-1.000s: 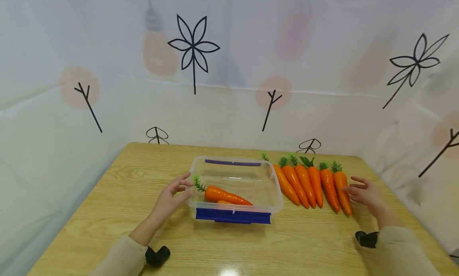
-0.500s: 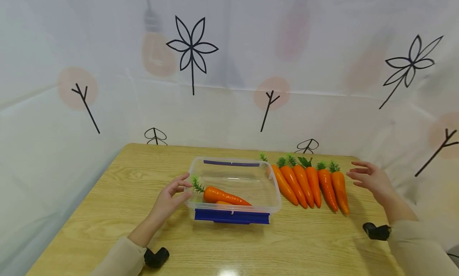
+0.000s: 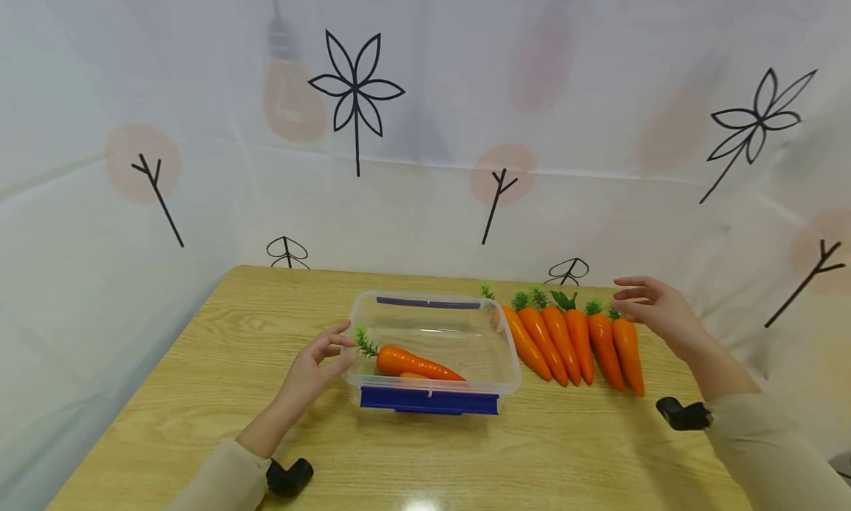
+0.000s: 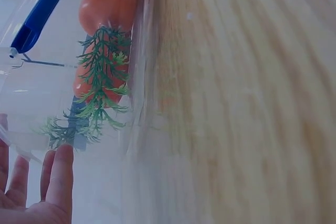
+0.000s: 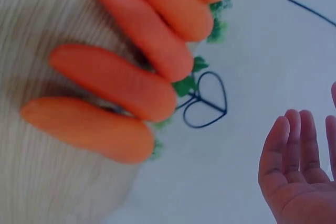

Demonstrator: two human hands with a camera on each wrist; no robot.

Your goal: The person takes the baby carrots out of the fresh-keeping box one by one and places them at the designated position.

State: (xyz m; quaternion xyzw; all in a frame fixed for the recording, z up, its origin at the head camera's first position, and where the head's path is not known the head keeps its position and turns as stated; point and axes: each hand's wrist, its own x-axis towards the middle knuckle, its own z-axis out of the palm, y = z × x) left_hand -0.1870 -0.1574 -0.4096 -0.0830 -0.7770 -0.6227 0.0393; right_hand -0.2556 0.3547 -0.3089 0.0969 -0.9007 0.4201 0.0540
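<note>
My left hand is at the left wall of a clear plastic box with blue clips; its relaxed fingertips touch or nearly touch the rim. Inside the box lies a carrot with a feathery green top, and part of another orange carrot shows beneath it. In the left wrist view two carrots appear through the clear wall. My right hand hovers above the green top of the rightmost carrot, holding nothing. The right wrist view shows its fingers loosely extended, apart from the carrots.
Several carrots lie side by side on the wooden table, right of the box, tips toward me. A white patterned cloth hangs behind the table. A black wrist device sits under my left sleeve.
My right hand first rises and shifts right from beside the rightmost carrot, then swings back left and farther away over its green top. The left hand, box and carrots stay put.
</note>
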